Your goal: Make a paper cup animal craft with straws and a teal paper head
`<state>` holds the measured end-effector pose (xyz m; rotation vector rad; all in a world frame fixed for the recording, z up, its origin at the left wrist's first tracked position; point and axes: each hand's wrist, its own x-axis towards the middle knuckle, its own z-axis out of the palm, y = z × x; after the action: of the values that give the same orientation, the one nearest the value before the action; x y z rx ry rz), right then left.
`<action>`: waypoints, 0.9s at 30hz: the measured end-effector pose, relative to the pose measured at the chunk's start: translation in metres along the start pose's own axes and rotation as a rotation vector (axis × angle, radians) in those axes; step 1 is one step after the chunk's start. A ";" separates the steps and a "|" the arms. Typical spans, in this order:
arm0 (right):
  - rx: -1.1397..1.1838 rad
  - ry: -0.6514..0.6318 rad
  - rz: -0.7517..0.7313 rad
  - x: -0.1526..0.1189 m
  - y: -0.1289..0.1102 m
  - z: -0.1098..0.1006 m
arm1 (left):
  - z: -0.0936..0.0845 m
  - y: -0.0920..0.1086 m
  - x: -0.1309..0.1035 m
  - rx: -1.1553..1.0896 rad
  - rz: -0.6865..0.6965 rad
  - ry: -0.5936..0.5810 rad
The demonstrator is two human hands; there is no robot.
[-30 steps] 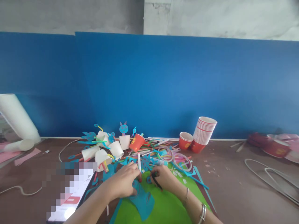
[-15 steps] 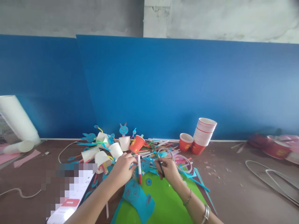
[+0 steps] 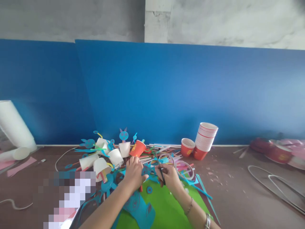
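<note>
My left hand (image 3: pixel 134 173) lies palm down over the craft pile, its thumb spread away from the fingers. Beneath it a marker (image 3: pixel 140 188) is mostly covered; only its red end shows. My right hand (image 3: pixel 168 176) is closed on the dark handle of a pair of scissors (image 3: pixel 160 165), their blades pointing up and away from me. Blue paper (image 3: pixel 140 210) with drawn faces lies below the left hand on a green sheet (image 3: pixel 171 203). A small blue paper disc (image 3: pixel 149 190) rests between the hands.
White cups (image 3: pixel 115 158) with straws and blue paper animals (image 3: pixel 123 135) crowd the left. A red cup (image 3: pixel 187 147) stands beside a tilted cup stack (image 3: pixel 206 140). A blue partition (image 3: pixel 166 95) borders the table. A cable (image 3: pixel 274 178) and paper scraps lie at the right.
My left hand has moved slightly right and over the marker, which stood in plain view before. My right hand keeps the scissors in much the same place. The view has shifted slightly.
</note>
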<state>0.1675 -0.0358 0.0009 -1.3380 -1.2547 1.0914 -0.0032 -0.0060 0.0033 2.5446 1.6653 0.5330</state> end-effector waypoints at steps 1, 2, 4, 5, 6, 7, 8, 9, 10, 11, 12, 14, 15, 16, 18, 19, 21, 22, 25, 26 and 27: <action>0.007 -0.004 0.000 0.000 0.000 0.000 | 0.001 -0.002 0.000 -0.011 -0.011 0.018; 0.013 -0.008 0.000 0.000 0.000 0.001 | 0.002 -0.003 -0.001 -0.018 -0.020 0.035; 0.016 -0.015 -0.001 0.000 0.002 0.002 | 0.001 -0.006 -0.001 -0.067 -0.029 0.091; 0.015 -0.022 -0.004 0.000 0.003 0.003 | 0.000 -0.008 0.000 -0.103 -0.031 0.125; 0.015 -0.034 -0.009 0.000 0.005 0.003 | -0.001 -0.008 0.001 -0.140 -0.033 0.158; 0.014 -0.051 -0.015 0.000 0.006 0.004 | -0.003 -0.009 0.002 -0.174 -0.037 0.191; 0.017 -0.074 -0.020 0.000 0.007 0.005 | -0.004 -0.009 0.003 -0.203 -0.041 0.221; 0.023 -0.104 -0.022 -0.001 0.009 0.006 | -0.005 -0.009 0.003 -0.219 -0.047 0.244; 0.033 -0.133 -0.023 -0.001 0.010 0.007 | -0.006 -0.010 0.004 -0.231 -0.051 0.264; 0.041 -0.161 -0.021 -0.001 0.011 0.008 | -0.006 -0.010 0.005 -0.255 -0.051 0.293; 0.047 -0.184 -0.017 -0.002 0.011 0.009 | -0.006 -0.010 0.005 -0.288 -0.047 0.330; 0.050 -0.209 -0.004 -0.003 0.012 0.011 | -0.005 -0.011 0.005 -0.357 -0.032 0.413; 0.046 -0.217 0.003 -0.003 0.012 0.011 | -0.004 -0.012 0.005 -0.386 -0.022 0.450; 0.038 -0.224 0.011 -0.004 0.012 0.011 | -0.003 -0.013 0.005 -0.407 -0.013 0.479; 0.024 -0.242 0.021 -0.005 0.011 0.011 | -0.001 -0.013 0.005 -0.421 -0.010 0.498; 0.020 -0.252 0.021 -0.005 0.010 0.011 | 0.001 -0.013 0.005 -0.423 -0.014 0.494; 0.018 -0.267 0.015 -0.006 0.008 0.010 | 0.002 -0.012 0.005 -0.426 -0.035 0.475; 0.020 -0.273 0.014 -0.007 0.007 0.010 | 0.003 -0.011 0.005 -0.430 -0.045 0.465; 0.022 -0.280 0.026 -0.008 0.007 0.011 | 0.003 -0.009 0.005 -0.455 -0.048 0.441; 0.019 -0.280 0.033 -0.008 0.007 0.011 | 0.003 -0.008 0.004 -0.465 -0.038 0.432; 0.015 -0.279 0.037 -0.008 0.008 0.011 | 0.003 -0.007 0.004 -0.474 -0.025 0.422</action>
<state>0.1568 -0.0426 -0.0084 -1.2314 -1.4242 1.3461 -0.0073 0.0012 -0.0002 2.1601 1.4354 1.3538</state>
